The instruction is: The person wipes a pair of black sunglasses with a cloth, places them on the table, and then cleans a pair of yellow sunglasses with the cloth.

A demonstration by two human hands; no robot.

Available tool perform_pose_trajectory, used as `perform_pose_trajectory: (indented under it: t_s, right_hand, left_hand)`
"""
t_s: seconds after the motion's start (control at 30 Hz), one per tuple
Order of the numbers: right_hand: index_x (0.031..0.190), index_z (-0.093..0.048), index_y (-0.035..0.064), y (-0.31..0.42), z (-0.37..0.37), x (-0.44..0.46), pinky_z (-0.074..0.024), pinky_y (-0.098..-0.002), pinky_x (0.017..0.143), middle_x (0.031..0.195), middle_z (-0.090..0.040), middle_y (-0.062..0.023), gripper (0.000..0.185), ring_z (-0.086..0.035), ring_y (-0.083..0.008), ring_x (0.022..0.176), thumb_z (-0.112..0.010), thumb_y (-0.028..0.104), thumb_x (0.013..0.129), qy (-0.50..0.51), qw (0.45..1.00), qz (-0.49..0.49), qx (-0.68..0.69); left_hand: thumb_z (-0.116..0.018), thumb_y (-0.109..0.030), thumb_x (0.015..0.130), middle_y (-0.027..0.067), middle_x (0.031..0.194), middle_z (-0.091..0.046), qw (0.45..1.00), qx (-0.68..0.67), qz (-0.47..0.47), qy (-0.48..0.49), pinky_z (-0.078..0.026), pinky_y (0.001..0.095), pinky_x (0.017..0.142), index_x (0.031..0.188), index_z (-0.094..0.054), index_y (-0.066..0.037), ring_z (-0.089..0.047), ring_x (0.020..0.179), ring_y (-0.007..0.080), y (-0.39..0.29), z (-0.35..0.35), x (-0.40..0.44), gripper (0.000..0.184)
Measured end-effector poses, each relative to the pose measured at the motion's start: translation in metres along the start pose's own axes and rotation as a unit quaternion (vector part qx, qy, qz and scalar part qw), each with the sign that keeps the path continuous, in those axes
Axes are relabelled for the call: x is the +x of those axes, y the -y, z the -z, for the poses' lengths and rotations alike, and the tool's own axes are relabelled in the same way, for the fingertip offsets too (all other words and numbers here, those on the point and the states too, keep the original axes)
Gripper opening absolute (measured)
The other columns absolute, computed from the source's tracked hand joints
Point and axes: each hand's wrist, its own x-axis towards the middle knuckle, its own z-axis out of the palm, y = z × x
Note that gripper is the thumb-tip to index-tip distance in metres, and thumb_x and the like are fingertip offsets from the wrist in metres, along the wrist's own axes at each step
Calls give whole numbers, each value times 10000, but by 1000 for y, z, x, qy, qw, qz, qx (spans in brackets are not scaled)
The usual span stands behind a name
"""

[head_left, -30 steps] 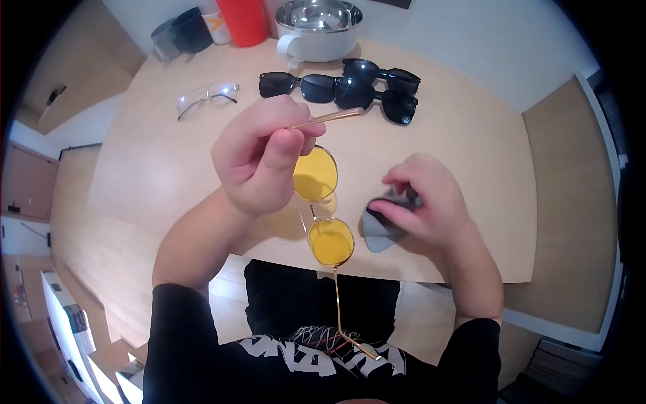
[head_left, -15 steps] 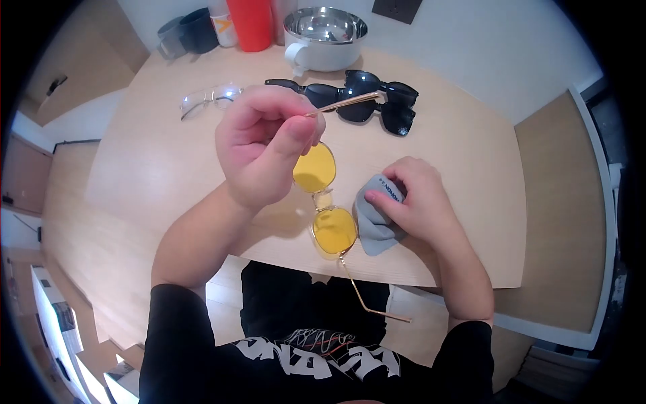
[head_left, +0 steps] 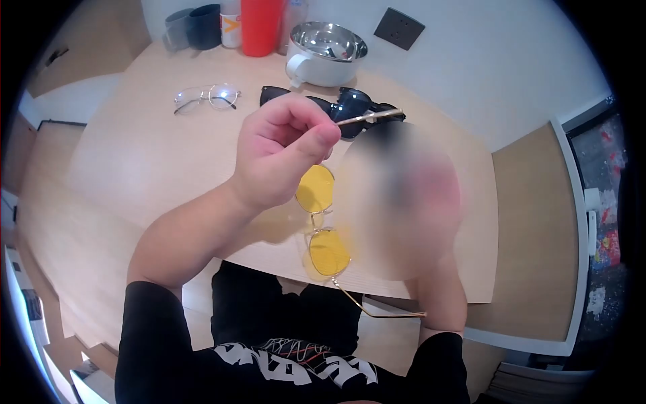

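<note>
My left hand (head_left: 286,151) is closed, pinching one thin gold temple of a pair of yellow-lensed glasses (head_left: 330,252) between thumb and fingers. The glasses hang below it, lenses one above the other, with the second temple stretching out past the table's front edge. To the right of the lenses is my right hand (head_left: 437,209), inside a large blurred patch. Its fingers cannot be made out, nor whether the grey cloth is in them. Behind my left hand lie black sunglasses (head_left: 351,104), partly covered by the hand and the blur.
Clear-lensed glasses (head_left: 219,97) rest on the table (head_left: 148,161) at the left. Along the back stand a white-handled steel bowl (head_left: 323,67), a red container (head_left: 260,30), a white cup (head_left: 231,30) and dark mugs (head_left: 204,28). A socket (head_left: 399,29) is on the wall.
My left hand has moved slightly right and down in the view with the yellow glasses. My right hand, earlier on the grey cloth, is now blurred, and the cloth can no longer be seen. The view has shifted.
</note>
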Motion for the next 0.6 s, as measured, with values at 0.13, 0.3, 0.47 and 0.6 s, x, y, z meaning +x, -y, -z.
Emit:
perform_pose_trajectory:
  t_s: [0.13, 0.3, 0.47, 0.6]
  right_hand:
    - [941, -632, 7, 33, -25, -14, -440, -290, 855, 1063, -554, -61, 87, -544, -161, 956, -592, 69, 895, 212, 951, -65, 214]
    - [1085, -601, 2, 39, -31, -9, -460, -261, 842, 1074, -566, -44, 178, -555, -131, 964, -538, 48, 926, 235, 920, -170, 264]
    - [1083, -598, -11, 61, -33, -9, -490, -258, 794, 1031, -608, -81, 179, -578, -125, 949, -558, 63, 924, 242, 892, -227, 306]
    - [1055, -626, -9, 38, -43, -7, -496, -262, 746, 976, -633, -69, 182, -588, -113, 885, -582, 100, 915, 290, 859, -284, 312]
  left_hand:
    - [-615, -62, 908, 26, 803, -600, 999, 0, 39, 19, -474, 207, 650, 932, -551, -21, -565, 721, 66, 5, -6, -7, 79]
    - [-599, -57, 911, 60, 791, -583, 996, 24, 85, 17, -442, 248, 638, 903, -522, -36, -538, 713, 116, 8, -14, -14, 80]
    - [-619, -17, 880, 74, 804, -606, 991, -30, 128, 34, -448, 256, 650, 888, -553, -21, -555, 718, 127, 12, -26, -24, 67]
    - [-632, 21, 847, 101, 766, -619, 994, 7, 76, 81, -445, 275, 623, 860, -596, -1, -566, 682, 155, 16, -32, -23, 44]
